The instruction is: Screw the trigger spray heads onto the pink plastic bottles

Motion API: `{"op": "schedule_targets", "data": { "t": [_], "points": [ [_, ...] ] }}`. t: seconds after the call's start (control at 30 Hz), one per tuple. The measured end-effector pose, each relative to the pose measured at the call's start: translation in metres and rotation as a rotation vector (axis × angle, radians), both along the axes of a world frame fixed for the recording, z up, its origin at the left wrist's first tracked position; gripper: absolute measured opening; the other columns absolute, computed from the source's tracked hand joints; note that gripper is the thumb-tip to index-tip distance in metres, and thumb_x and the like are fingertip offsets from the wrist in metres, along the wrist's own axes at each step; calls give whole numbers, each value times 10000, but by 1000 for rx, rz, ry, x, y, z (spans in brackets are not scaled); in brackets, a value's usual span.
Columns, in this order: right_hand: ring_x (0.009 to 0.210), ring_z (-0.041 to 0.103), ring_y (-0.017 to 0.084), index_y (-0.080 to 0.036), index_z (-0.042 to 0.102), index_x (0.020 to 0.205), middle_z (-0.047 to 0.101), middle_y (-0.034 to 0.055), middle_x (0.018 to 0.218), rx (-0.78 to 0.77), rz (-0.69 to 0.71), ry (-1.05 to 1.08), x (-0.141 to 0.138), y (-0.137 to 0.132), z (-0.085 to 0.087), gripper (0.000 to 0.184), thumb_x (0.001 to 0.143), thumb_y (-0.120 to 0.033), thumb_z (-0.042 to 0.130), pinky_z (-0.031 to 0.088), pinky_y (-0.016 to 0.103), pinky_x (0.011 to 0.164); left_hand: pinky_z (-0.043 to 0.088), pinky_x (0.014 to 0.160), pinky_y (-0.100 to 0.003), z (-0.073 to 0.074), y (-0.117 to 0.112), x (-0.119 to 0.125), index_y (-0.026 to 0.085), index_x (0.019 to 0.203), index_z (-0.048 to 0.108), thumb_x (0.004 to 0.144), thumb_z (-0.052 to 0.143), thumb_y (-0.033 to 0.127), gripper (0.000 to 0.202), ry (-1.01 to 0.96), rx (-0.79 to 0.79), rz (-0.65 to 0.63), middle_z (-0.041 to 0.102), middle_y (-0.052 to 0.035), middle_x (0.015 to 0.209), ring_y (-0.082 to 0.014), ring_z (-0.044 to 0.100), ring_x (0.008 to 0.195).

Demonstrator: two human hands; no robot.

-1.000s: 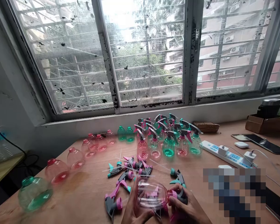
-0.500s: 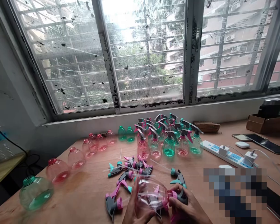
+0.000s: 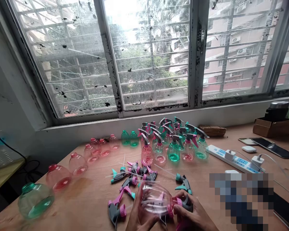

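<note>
At the bottom centre, a clear pink bottle (image 3: 155,199) lies sideways between my hands. My left hand (image 3: 139,219) wraps round its body from below. My right hand (image 3: 195,215) is closed on the grey and pink spray head (image 3: 185,203) fitted at the bottle's neck. Loose spray heads (image 3: 135,175) with thin tubes lie just beyond the bottle, and one more spray head (image 3: 115,210) rests to its left.
Several capped spray bottles (image 3: 175,144) stand by the window sill. Open pink bottles (image 3: 77,163) and a green one (image 3: 35,200) line the left of the wooden table (image 3: 86,199). A power strip (image 3: 233,158), phones and a cardboard box (image 3: 272,126) are at the right.
The bottle has shifted only slightly in my hands; my right hand has turned a little on the spray head. Nothing else has moved.
</note>
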State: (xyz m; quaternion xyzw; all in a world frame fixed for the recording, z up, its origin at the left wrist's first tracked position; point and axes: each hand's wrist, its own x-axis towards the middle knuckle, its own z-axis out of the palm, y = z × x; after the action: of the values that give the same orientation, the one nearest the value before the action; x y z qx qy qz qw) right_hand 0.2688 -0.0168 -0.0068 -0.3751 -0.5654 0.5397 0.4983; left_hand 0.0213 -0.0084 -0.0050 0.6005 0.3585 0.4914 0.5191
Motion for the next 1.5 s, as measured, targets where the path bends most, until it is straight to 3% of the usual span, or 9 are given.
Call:
{"op": "schedule_targets", "data": {
  "t": [0.13,0.23,0.37,0.5,0.63,0.83,1.1,1.27,1.5],
  "points": [
    [571,646,160,-194,581,904,702,-10,648,-15,-5,8,0,-1,-1,403,817,-532,781,453,241,557,303,1242,-502,3,-2,1,312,1582,301,764,847,434,991,-5,16,12,255,-93,1698,-369,349,1510],
    [562,643,158,-193,584,907,706,-10,651,-12,-5,8,-1,-1,-2,418,795,-535,796,457,238,555,251,1259,-517,5,-3,2,278,1592,279,703,879,485,1092,-27,-15,-6,318,-121,1672,-387,293,1529],
    [586,656,173,-200,592,902,709,-5,669,13,-15,-17,-1,0,-2,419,788,-553,788,473,243,554,225,1263,-514,1,-1,1,265,1590,289,727,848,523,1059,-73,-47,-12,276,-100,1689,-379,220,1550],
    [589,650,180,-207,601,884,684,-14,663,18,-37,-38,-1,-1,2,427,778,-580,781,484,256,562,337,1224,-503,-1,0,0,293,1577,319,750,853,444,995,-33,-31,-13,249,-80,1698,-373,298,1528],
    [595,654,190,-211,616,872,679,-13,661,24,-49,-48,-3,-3,7,450,747,-608,791,488,264,562,331,1236,-476,4,-2,0,311,1578,318,748,865,416,999,22,36,29,232,-86,1703,-363,350,1510],
    [595,664,191,-212,609,882,678,-17,656,-3,-24,-43,-2,-3,7,461,748,-614,790,488,265,557,319,1236,-506,6,-4,-1,265,1614,199,738,833,550,1118,6,9,-15,258,-126,1693,-389,303,1525],
    [571,645,179,-205,584,874,679,-17,632,-29,-32,-8,-2,-2,7,451,780,-601,776,459,257,560,294,1252,-436,11,-8,5,304,1582,310,807,793,480,930,85,122,86,276,-77,1693,-346,235,1553],
    [576,632,173,-214,569,876,664,-28,652,-38,-27,-19,-1,-3,6,463,767,-606,789,453,254,567,248,1266,-460,14,-9,2,280,1600,258,716,853,529,1095,98,55,38,356,-98,1660,-375,248,1544],
    [606,647,181,-201,602,873,673,-19,666,13,-57,-38,0,-1,5,433,788,-588,778,463,262,586,238,1270,-465,4,-7,1,308,1593,273,797,797,507,974,82,105,32,239,-61,1706,-353,250,1550]
  ]
}}
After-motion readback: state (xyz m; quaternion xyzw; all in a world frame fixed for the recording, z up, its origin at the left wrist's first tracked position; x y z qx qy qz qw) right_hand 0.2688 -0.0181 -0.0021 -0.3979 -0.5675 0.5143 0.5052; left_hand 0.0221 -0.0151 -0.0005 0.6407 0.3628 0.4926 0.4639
